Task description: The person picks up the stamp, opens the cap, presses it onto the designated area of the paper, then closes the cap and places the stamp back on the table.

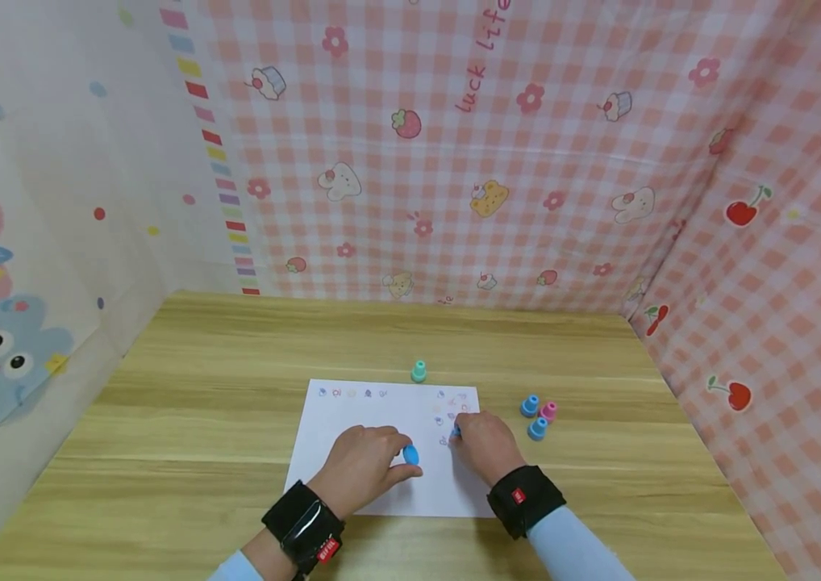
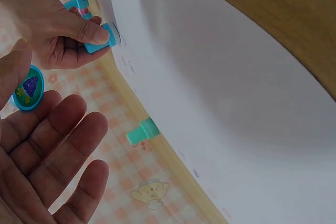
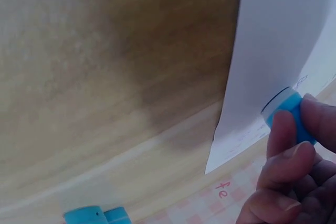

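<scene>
A white sheet of paper [image 1: 352,492] lies on the wooden table, with small stamped pictures along its top left and right side. Over its right part, my right hand [image 1: 489,444] pinches a blue toy stamp [image 3: 295,113], its white-rimmed end toward the paper; I cannot tell whether it touches. My left hand [image 1: 363,460], above the lower middle of the sheet, holds a round blue cap [image 1: 410,454] between thumb and index finger. A grape picture shows on the cap [image 2: 29,88] in the left wrist view, where the other fingers are spread.
A green stamp [image 1: 419,371] stands just beyond the paper's far edge. Right of the sheet, two blue stamps, one nearer [image 1: 537,429] and one farther [image 1: 530,405], stand beside a pink stamp [image 1: 548,411]. Patterned cloth [image 1: 439,161] hangs behind the table [image 1: 164,452] and at both sides.
</scene>
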Demonstrator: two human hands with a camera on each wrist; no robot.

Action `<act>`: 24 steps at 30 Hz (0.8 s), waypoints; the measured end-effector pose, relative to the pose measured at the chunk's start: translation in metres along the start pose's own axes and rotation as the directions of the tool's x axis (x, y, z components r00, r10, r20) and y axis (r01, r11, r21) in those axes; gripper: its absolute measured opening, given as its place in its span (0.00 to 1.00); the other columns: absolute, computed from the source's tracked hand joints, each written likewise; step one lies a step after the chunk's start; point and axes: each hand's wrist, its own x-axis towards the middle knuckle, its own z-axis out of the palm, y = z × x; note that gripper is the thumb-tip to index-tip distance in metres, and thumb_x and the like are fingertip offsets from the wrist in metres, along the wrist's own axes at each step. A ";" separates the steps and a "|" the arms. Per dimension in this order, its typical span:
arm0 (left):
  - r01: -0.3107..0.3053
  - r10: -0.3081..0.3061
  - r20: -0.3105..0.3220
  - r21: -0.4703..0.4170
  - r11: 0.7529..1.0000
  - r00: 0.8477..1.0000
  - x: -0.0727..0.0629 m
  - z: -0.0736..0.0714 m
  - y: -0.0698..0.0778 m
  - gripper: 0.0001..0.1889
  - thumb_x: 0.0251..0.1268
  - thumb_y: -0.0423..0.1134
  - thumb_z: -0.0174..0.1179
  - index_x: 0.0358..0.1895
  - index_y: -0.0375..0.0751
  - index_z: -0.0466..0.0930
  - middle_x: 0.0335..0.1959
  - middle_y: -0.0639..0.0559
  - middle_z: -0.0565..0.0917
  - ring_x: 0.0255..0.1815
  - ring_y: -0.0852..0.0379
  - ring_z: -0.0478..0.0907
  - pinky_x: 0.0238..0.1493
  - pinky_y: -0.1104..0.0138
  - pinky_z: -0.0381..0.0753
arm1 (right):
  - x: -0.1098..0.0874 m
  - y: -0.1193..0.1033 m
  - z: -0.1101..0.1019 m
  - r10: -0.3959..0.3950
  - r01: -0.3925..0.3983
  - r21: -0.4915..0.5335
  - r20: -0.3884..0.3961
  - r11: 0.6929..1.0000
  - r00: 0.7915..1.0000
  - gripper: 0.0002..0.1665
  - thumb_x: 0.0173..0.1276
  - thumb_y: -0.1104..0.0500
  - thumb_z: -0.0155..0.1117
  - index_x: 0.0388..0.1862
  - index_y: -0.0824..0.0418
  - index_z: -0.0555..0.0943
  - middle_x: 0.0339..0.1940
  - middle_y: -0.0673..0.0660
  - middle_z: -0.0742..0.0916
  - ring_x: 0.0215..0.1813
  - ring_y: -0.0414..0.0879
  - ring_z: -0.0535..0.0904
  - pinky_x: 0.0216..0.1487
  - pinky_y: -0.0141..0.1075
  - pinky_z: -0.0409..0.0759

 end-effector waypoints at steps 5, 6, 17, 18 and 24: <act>0.003 -0.003 -0.002 0.004 1.000 1.000 -0.001 0.000 0.000 0.17 0.58 0.55 0.70 0.37 0.45 0.87 0.24 0.60 0.81 0.20 0.69 0.68 0.26 0.68 0.70 | -0.004 0.001 -0.001 0.016 -0.015 0.029 -0.044 0.999 0.999 0.13 0.64 0.57 0.73 0.43 0.63 0.86 0.31 0.54 0.86 0.30 0.46 0.75 0.43 0.42 0.80; 0.003 -0.003 -0.004 0.006 1.000 1.000 -0.001 0.000 0.000 0.16 0.58 0.54 0.70 0.37 0.44 0.87 0.24 0.60 0.81 0.20 0.69 0.68 0.25 0.68 0.70 | -0.005 0.002 -0.002 0.024 -0.022 0.046 -0.048 0.999 0.999 0.13 0.64 0.57 0.73 0.44 0.63 0.86 0.31 0.54 0.86 0.30 0.46 0.75 0.42 0.41 0.80; 0.031 -0.031 0.001 0.017 0.999 1.000 0.000 0.001 0.000 0.18 0.59 0.54 0.69 0.40 0.43 0.87 0.26 0.59 0.83 0.22 0.67 0.73 0.27 0.66 0.74 | -0.013 -0.003 -0.020 0.075 -0.054 0.201 -0.099 0.978 0.992 0.17 0.67 0.54 0.70 0.52 0.60 0.84 0.37 0.54 0.86 0.34 0.47 0.76 0.37 0.36 0.78; 0.032 -0.032 -0.007 0.019 0.999 0.999 0.000 0.001 -0.001 0.17 0.59 0.54 0.69 0.40 0.43 0.87 0.26 0.59 0.83 0.22 0.67 0.73 0.27 0.66 0.73 | -0.014 -0.005 -0.022 0.073 -0.049 0.219 -0.104 0.975 0.992 0.17 0.68 0.54 0.69 0.52 0.60 0.84 0.37 0.54 0.86 0.34 0.47 0.76 0.36 0.36 0.78; 0.033 -0.031 -0.068 0.025 0.999 0.997 0.001 0.002 -0.001 0.16 0.59 0.53 0.70 0.37 0.44 0.87 0.25 0.58 0.83 0.21 0.68 0.71 0.26 0.67 0.72 | -0.024 -0.017 -0.029 0.038 0.000 0.327 -0.111 0.945 0.993 0.17 0.67 0.54 0.70 0.51 0.59 0.84 0.31 0.50 0.84 0.31 0.45 0.74 0.31 0.34 0.75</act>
